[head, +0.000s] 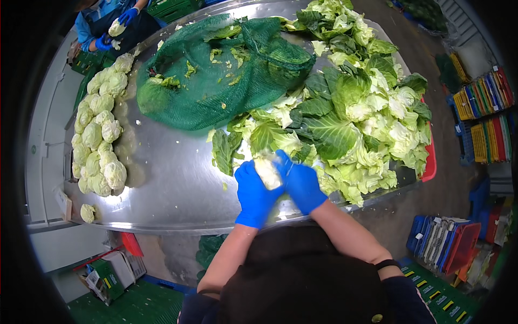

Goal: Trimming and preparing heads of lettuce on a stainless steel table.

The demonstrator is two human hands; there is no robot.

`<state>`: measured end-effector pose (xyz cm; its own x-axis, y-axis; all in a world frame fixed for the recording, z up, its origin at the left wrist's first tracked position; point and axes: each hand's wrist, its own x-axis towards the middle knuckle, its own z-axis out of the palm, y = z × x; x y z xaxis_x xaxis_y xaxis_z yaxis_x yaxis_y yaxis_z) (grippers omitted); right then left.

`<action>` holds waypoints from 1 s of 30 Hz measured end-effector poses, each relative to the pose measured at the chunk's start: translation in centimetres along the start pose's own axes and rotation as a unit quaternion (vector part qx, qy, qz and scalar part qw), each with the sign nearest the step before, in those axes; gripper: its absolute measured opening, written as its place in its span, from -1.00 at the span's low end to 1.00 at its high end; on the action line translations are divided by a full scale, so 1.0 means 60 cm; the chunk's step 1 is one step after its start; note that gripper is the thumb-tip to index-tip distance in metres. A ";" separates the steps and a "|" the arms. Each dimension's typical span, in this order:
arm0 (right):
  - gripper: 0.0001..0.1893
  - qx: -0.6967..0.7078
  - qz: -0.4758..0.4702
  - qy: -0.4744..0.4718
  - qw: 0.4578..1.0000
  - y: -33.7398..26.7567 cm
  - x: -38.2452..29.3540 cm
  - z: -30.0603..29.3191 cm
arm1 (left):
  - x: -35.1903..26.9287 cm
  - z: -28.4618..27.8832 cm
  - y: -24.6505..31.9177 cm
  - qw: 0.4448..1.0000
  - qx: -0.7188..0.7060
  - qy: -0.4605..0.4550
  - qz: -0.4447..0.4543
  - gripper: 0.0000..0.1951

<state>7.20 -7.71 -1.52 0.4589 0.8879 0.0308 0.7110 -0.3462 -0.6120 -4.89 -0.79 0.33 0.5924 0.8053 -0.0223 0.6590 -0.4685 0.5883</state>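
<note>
Both my hands wear blue gloves and are close together over the near edge of a metal table [170, 194]. My left hand [257, 196] grips a pale, stripped cabbage head [268, 173] from the left. My right hand [301, 182] is at its right side, fingers partly blurred; whether they grip the head or something else is unclear. Loose cabbage leaves [336, 129] lie in a large heap beyond and to the right of my hands. A green mesh sack [210, 89] with leaf scraps on it and cabbages inside lies further back.
Pale cabbage heads [93, 137] are piled along the table's left side, one small head [87, 213] apart near the corner. At the back left stands a co-worker in blue gloves [128, 16] holding a cabbage. A red crate [429, 158] shows at the right edge; stacked crates [443, 243] stand beyond.
</note>
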 end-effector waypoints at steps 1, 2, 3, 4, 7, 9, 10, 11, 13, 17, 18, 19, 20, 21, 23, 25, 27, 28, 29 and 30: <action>-0.58 0.027 0.038 -0.026 0.999 -0.003 0.025 -0.040 | -0.011 0.002 -0.004 1.000 0.001 0.002 -0.002 -0.05; -0.57 0.003 0.076 -0.071 0.995 0.013 0.052 -0.047 | -0.032 0.006 -0.011 0.999 0.017 0.025 0.027 -0.05; -0.55 -0.021 0.120 -0.112 0.986 0.028 0.064 -0.045 | -0.047 0.010 -0.016 0.997 0.032 0.044 0.061 -0.04; -0.53 0.024 0.083 -0.090 0.992 0.032 0.062 -0.031 | -0.050 0.007 -0.029 0.998 -0.019 0.048 0.047 -0.02; -0.53 0.041 0.087 -0.050 0.994 0.009 0.048 -0.007 | -0.058 -0.005 -0.062 0.995 -0.042 0.052 0.068 0.00; -0.57 0.090 0.101 0.003 0.991 0.028 0.060 -0.004 | -0.059 -0.014 -0.081 0.995 -0.057 0.051 0.058 -0.01; -0.52 0.077 0.110 0.039 0.990 0.078 0.065 0.007 | -0.064 -0.016 -0.085 0.990 -0.127 0.051 0.042 -0.01; -0.46 0.063 0.119 0.075 0.988 0.120 0.069 0.013 | -0.067 -0.019 -0.087 0.979 -0.197 0.051 0.027 -0.02; -0.36 0.026 0.148 0.043 0.988 0.085 0.065 -0.019 | -0.077 -0.029 -0.093 0.978 -0.192 0.077 0.012 -0.04; -0.04 0.075 0.117 -0.060 0.988 -0.040 0.014 -0.059 | -0.065 -0.028 -0.074 0.983 -0.156 0.098 0.002 -0.05; -0.06 0.055 0.089 -0.076 0.992 -0.048 0.001 -0.033 | -0.059 -0.025 -0.068 0.987 -0.130 0.091 0.006 -0.06; -0.09 0.035 0.060 -0.093 0.993 -0.047 -0.007 -0.006 | -0.059 -0.022 -0.066 0.988 -0.130 0.089 0.007 -0.06; -0.09 0.037 0.062 -0.092 0.993 -0.033 -0.010 0.012 | -0.059 -0.018 -0.067 0.989 -0.119 0.084 -0.001 -0.05; -0.19 0.119 0.053 -0.086 0.988 -0.025 -0.008 0.022 | -0.059 -0.015 -0.070 0.991 -0.108 0.080 -0.010 -0.05; -0.29 0.200 0.045 -0.078 0.976 -0.002 -0.012 0.028 | -0.056 -0.015 -0.078 0.987 -0.145 0.071 -0.017 -0.05; -0.53 0.181 0.047 -0.093 0.978 0.025 -0.002 0.007 | -0.054 -0.016 -0.093 0.981 -0.180 0.068 -0.028 -0.05; -0.64 0.096 0.095 -0.034 0.990 0.047 0.001 -0.010 | -0.047 -0.018 -0.112 0.938 -0.329 0.040 -0.096 -0.04; -0.64 0.097 0.095 -0.035 0.990 0.042 0.001 -0.011 | -0.041 -0.024 -0.122 0.939 -0.326 0.021 -0.107 -0.04; -0.56 0.126 0.085 -0.017 0.988 0.033 0.001 -0.010 | -0.040 -0.027 -0.126 0.939 -0.325 0.021 -0.107 -0.04; -0.48 0.155 0.075 0.000 0.985 0.013 0.003 -0.017 | -0.035 -0.040 -0.117 0.913 -0.384 0.004 -0.139 -0.06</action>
<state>8.40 -8.12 -1.20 0.5461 0.8341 -0.0779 0.4393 -0.3644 -0.8211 -11.87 1.69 -1.84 0.4466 0.8580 -0.2539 0.2628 0.1455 0.9538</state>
